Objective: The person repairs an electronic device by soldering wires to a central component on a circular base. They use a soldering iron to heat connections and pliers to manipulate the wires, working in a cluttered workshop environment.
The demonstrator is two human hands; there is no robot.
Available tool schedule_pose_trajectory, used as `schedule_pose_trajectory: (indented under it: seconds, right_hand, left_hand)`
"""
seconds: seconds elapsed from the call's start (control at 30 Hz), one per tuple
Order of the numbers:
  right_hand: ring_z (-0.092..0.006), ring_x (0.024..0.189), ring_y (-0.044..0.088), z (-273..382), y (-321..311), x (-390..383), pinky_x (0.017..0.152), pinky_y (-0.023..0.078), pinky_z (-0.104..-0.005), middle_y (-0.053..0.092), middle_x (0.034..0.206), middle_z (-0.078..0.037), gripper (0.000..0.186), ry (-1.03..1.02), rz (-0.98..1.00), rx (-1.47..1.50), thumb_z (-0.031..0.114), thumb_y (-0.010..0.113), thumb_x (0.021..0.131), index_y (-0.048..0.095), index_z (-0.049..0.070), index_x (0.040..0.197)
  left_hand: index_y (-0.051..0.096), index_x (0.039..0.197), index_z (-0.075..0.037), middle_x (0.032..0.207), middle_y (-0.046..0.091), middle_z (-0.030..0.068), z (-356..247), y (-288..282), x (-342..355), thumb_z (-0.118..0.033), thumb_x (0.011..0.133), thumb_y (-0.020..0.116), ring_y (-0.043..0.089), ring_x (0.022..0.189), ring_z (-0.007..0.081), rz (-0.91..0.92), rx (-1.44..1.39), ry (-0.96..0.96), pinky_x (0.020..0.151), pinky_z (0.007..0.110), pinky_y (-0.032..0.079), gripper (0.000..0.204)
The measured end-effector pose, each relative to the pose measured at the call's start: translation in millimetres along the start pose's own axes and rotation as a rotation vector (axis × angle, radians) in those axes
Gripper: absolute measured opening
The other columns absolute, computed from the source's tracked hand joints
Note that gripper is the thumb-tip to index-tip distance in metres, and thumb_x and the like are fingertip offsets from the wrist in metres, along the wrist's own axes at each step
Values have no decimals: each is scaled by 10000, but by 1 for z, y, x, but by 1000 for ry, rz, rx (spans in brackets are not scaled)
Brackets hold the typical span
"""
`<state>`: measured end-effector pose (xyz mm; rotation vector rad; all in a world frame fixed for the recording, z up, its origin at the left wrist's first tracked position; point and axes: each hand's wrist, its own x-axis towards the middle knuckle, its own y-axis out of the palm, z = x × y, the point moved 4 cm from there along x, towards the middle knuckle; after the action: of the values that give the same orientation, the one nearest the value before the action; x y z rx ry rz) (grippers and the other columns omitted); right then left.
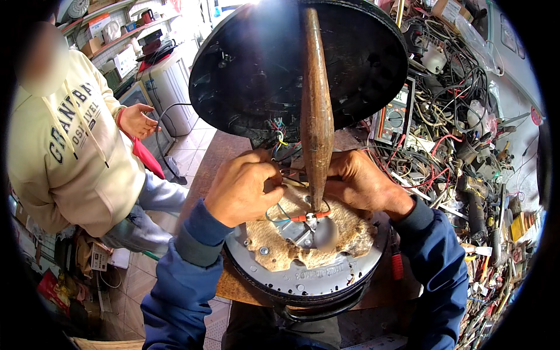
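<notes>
The left hand (245, 184) was curled, thumb and fingers drawn close together above the wiring; whether they had pinched a wire could not be told. The right hand (364, 181) was bent inward too, its fingertips partly hidden behind a wooden rod (318, 111), so what it held could not be told either. The rod stood roughly upright between the hands, its narrow lower end close to a red-sleeved wire (300, 219). Right below the grip lay the grey round base (315, 283) of an opened unit, a mottled tan sheet (271, 248) over it. Raised lettering ran along the base's near side, too faint to make out surely. Beyond both hands the black round cover (251, 76) stood tilted up, coloured wires (281, 135) loose at its lower edge. Beyond the right hand was a multimeter (396, 116), its dial markings tiny, beside tangled cables (440, 87). Well left of the grip, a co-worker's hand (139, 121) was open; their cream hoodie (76, 128) bore large, dark, arched letters with smaller print beneath.
</notes>
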<state>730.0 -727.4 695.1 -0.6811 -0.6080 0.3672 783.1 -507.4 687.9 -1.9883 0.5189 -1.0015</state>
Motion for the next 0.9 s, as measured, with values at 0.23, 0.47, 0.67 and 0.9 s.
schedule_pose_trajectory:
  seconds: [0.23,0.47,0.67,0.9]
  right_hand:
    - [-225,970,760,-4,0,1,856,578,-358,793,1081,-154,266,130,24,125,-43,717,914,803,39,1152]
    - [-166,931,734,-4,0,5,845,575,-346,798,1069,-147,249,171,105,231,-40,712,926,802,24,1149]
    - [-371,926,744,10,-3,6,806,592,-426,770,1058,-167,273,10,35,-147,43,759,875,799,81,1143]
    - [-423,900,715,1,3,-3,747,583,-469,748,1062,-176,283,-52,13,-371,97,759,856,775,81,1139]
  left_hand:
    - [781,942,-9,963,721,174,-5,4,0,-90,812,745,733,865,345,-71,-95,-92,772,409,587,158]
    - [788,982,-16,999,726,167,4,7,-2,-60,824,734,731,894,351,-13,-65,-51,805,431,584,173]
    - [754,1014,25,985,691,191,8,6,2,-32,843,713,713,881,367,-11,-139,69,812,428,572,185]
    - [732,980,27,934,678,199,8,7,1,-45,820,721,714,791,347,-14,-94,39,707,421,572,176]
